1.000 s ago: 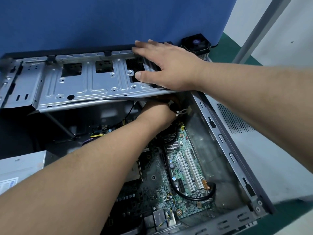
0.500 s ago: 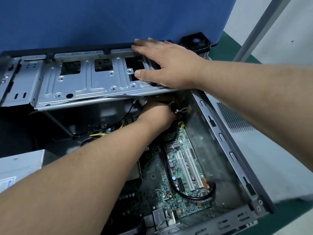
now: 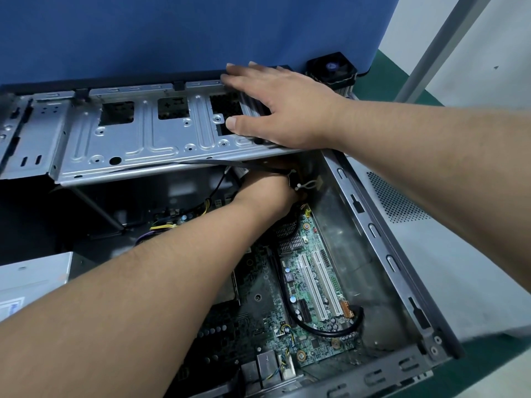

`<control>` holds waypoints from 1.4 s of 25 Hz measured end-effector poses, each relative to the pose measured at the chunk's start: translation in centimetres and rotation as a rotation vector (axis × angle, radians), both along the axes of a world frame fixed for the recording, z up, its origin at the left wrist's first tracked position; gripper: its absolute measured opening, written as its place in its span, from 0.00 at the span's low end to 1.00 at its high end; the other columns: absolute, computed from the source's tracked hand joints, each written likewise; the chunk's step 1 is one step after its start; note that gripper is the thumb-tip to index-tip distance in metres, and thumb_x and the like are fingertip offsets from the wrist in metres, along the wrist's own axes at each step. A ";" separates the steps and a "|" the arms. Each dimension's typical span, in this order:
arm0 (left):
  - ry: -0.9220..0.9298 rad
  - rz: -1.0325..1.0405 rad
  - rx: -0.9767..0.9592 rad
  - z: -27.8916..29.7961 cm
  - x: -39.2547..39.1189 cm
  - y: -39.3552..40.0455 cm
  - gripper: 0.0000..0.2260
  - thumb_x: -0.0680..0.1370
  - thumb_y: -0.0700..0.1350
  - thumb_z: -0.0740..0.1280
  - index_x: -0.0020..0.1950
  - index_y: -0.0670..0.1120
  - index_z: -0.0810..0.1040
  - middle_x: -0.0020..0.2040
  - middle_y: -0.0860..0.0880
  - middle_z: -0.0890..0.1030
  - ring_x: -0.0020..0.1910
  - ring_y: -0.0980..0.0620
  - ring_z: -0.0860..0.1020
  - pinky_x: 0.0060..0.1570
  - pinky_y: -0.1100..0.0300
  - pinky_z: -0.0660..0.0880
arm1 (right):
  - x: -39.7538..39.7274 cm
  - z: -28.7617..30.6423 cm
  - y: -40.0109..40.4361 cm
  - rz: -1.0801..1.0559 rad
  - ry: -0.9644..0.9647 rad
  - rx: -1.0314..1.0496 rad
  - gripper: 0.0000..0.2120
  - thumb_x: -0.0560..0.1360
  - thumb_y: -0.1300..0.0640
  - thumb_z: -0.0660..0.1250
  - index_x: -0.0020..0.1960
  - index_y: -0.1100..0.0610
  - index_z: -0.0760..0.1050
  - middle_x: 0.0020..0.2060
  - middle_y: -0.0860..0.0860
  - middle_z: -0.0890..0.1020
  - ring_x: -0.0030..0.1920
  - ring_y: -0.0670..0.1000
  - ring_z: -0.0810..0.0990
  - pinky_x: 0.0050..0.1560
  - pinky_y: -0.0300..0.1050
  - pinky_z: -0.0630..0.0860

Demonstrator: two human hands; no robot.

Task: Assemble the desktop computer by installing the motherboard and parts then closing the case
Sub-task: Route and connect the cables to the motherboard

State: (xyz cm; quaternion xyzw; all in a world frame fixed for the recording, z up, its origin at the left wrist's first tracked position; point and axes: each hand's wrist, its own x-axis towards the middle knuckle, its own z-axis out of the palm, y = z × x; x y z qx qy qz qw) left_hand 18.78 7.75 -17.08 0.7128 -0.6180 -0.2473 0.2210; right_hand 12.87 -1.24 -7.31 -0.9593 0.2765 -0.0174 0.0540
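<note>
The open metal computer case lies on its side with the green motherboard on its floor. A silver drive cage spans the case's far end, tilted up. My right hand rests flat on the cage's right end, fingers straight. My left hand reaches under the cage's lower edge. Its fingers are hidden there, beside a black cable with a white zip tie.
A black fan and heatsink stands behind the case by the blue partition. A silver box sits at the left. A perforated pale panel lies to the right. A black cable loop curls over the motherboard's near corner.
Both hands stay in place. A thin black cable now shows along the cage's lower edge above my left hand.
</note>
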 end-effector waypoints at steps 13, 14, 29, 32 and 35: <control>-0.050 0.065 0.193 0.3 0.4 -0.9 0.19 0.82 0.51 0.67 0.71 0.46 0.76 0.71 0.43 0.76 0.67 0.43 0.74 0.51 0.63 0.63 | 0.0 0.2 0.2 -0.003 0.005 -0.002 0.35 0.81 0.33 0.55 0.83 0.46 0.53 0.82 0.43 0.52 0.82 0.47 0.49 0.81 0.51 0.47; -0.070 0.064 0.217 0.2 0.4 -0.9 0.17 0.83 0.49 0.66 0.70 0.45 0.76 0.70 0.42 0.76 0.66 0.42 0.74 0.51 0.63 0.64 | 0.0 0.2 0.2 -0.002 0.005 -0.003 0.35 0.81 0.33 0.55 0.83 0.46 0.53 0.82 0.43 0.52 0.82 0.47 0.49 0.81 0.51 0.47; -0.040 0.063 0.194 -0.9 -0.1 -1.9 0.25 0.82 0.50 0.69 0.78 0.47 0.70 0.77 0.44 0.69 0.75 0.42 0.66 0.72 0.56 0.62 | 0.0 0.1 0.1 -0.001 0.013 -0.020 0.36 0.81 0.32 0.54 0.83 0.46 0.52 0.83 0.43 0.51 0.82 0.47 0.48 0.81 0.51 0.47; -0.051 0.065 0.201 -0.9 -0.2 -2.0 0.25 0.83 0.50 0.68 0.78 0.45 0.68 0.78 0.43 0.68 0.76 0.42 0.66 0.72 0.56 0.61 | 0.0 0.1 0.2 -0.002 0.017 -0.029 0.36 0.81 0.32 0.54 0.83 0.46 0.51 0.83 0.43 0.51 0.82 0.48 0.48 0.81 0.52 0.48; -0.094 0.041 0.213 -0.9 -0.1 -2.0 0.27 0.83 0.52 0.66 0.80 0.45 0.65 0.80 0.43 0.65 0.78 0.42 0.63 0.75 0.55 0.58 | 0.0 0.1 0.0 0.000 0.024 -0.032 0.36 0.81 0.32 0.53 0.83 0.46 0.51 0.83 0.43 0.51 0.82 0.48 0.48 0.81 0.52 0.48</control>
